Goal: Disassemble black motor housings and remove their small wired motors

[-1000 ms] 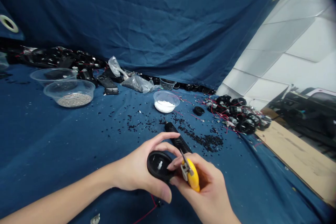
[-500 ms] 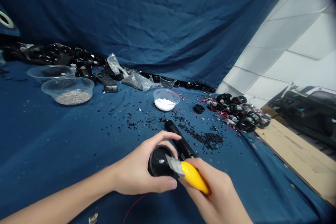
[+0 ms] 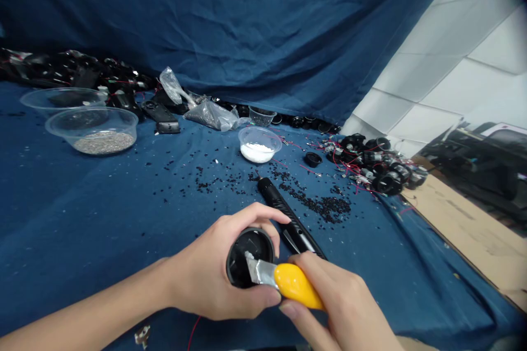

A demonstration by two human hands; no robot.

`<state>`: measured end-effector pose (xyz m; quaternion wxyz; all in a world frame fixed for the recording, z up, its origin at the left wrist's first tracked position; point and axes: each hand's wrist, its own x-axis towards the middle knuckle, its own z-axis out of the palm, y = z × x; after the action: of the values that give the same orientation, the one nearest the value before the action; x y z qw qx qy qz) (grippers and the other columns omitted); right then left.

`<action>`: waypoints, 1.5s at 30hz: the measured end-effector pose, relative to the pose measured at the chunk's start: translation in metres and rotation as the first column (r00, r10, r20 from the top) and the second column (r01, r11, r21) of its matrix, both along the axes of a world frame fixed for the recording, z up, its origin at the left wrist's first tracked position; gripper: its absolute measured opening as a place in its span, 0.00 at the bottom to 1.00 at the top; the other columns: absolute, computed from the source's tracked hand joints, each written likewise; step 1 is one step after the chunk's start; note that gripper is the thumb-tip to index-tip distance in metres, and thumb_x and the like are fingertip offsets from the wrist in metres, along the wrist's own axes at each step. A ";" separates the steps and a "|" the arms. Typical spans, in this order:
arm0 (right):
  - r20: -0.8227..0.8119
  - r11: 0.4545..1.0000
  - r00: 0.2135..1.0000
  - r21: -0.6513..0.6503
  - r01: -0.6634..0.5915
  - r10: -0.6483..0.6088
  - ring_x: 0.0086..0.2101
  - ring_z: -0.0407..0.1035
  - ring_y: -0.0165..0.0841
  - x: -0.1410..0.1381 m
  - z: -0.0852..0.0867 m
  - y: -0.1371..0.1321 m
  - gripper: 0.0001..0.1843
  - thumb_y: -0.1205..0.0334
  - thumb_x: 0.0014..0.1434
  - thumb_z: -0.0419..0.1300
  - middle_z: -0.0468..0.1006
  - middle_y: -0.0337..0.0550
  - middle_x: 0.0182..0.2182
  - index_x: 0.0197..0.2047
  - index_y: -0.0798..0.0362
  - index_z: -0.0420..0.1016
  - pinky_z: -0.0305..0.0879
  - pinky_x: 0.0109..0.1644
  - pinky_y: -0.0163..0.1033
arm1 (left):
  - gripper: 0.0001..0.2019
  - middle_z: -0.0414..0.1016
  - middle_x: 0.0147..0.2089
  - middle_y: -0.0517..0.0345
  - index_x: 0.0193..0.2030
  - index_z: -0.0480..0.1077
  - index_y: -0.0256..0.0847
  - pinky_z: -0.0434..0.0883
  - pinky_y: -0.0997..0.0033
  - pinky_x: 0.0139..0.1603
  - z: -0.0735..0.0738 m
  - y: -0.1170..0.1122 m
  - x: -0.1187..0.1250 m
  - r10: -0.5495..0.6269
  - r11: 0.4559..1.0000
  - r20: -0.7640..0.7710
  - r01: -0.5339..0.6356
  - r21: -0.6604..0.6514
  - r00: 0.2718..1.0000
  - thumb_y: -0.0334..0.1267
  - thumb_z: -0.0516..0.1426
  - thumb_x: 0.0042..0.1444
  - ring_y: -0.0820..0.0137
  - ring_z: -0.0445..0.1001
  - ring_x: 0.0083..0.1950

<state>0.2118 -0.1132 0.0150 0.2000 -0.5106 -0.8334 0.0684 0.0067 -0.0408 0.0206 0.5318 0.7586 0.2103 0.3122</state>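
My left hand (image 3: 214, 263) is wrapped round a round black plastic housing (image 3: 234, 258), its open mouth facing up toward me. Fingers and thumb circle its rim. In my right hand (image 3: 337, 301) is a yellow-handled utility knife (image 3: 297, 284). Its metal blade reaches into the housing, with the tip at a small whitish bit near the middle; whether it touches cannot be made out. Just beyond both hands lies a black pen-shaped electric screwdriver (image 3: 288, 216) on the blue cloth. A red wire (image 3: 193, 332) shows below my left hand.
Small black screws (image 3: 329, 205) lie scattered past the screwdriver. A tub of white material (image 3: 258, 148) stands behind them, a tub of greyish bits (image 3: 102, 140) at left. Wired black parts (image 3: 379, 164) are heaped at right, near a cardboard sheet (image 3: 465, 219). A plastic bag (image 3: 214, 115) lies at the back.
The knife blade has moved left and down, from the housing's right rim into its inside. My left hand has tilted the housing slightly. The whole view has shifted a little.
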 end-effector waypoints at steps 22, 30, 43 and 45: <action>0.003 0.998 1.000 0.048 0.029 -0.029 0.19 0.63 0.28 -0.003 -0.004 -0.001 0.13 0.54 0.63 0.54 0.71 0.37 0.23 0.29 0.51 0.60 0.57 0.20 0.30 | 0.26 0.73 0.39 0.59 0.53 0.63 0.41 0.70 0.74 0.36 -0.003 -0.002 0.002 0.086 0.993 0.034 -0.089 0.080 0.996 0.34 0.64 0.48 0.72 0.73 0.35; -0.033 0.997 0.998 0.057 0.053 -0.052 0.20 0.64 0.29 -0.003 -0.008 -0.002 0.14 0.53 0.66 0.52 0.70 0.37 0.23 0.30 0.51 0.61 0.57 0.21 0.32 | 0.21 0.73 0.39 0.60 0.51 0.64 0.40 0.70 0.75 0.38 -0.001 -0.003 0.003 0.124 0.982 0.056 -0.131 0.137 0.991 0.31 0.63 0.49 0.73 0.73 0.35; -0.037 1.000 0.999 0.016 0.012 -0.011 0.19 0.63 0.28 -0.002 -0.003 -0.002 0.14 0.54 0.62 0.56 0.70 0.37 0.21 0.28 0.52 0.62 0.57 0.21 0.31 | 0.31 0.72 0.41 0.57 0.58 0.58 0.41 0.70 0.76 0.36 -0.006 0.001 -0.001 0.034 0.965 0.073 -0.052 0.259 0.997 0.39 0.67 0.49 0.72 0.73 0.35; -0.039 1.000 0.999 0.025 0.009 -0.008 0.19 0.63 0.28 -0.002 -0.005 -0.003 0.15 0.53 0.62 0.56 0.70 0.37 0.22 0.28 0.52 0.62 0.58 0.21 0.31 | 0.31 0.72 0.40 0.56 0.57 0.59 0.41 0.70 0.76 0.35 -0.006 0.001 -0.001 0.033 0.957 0.076 -0.054 0.283 0.997 0.39 0.66 0.50 0.72 0.73 0.34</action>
<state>0.2096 -0.1158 0.0104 0.2227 -0.5102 -0.8280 0.0671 0.0060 -0.0397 0.0143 0.4169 0.8111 0.1609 0.3774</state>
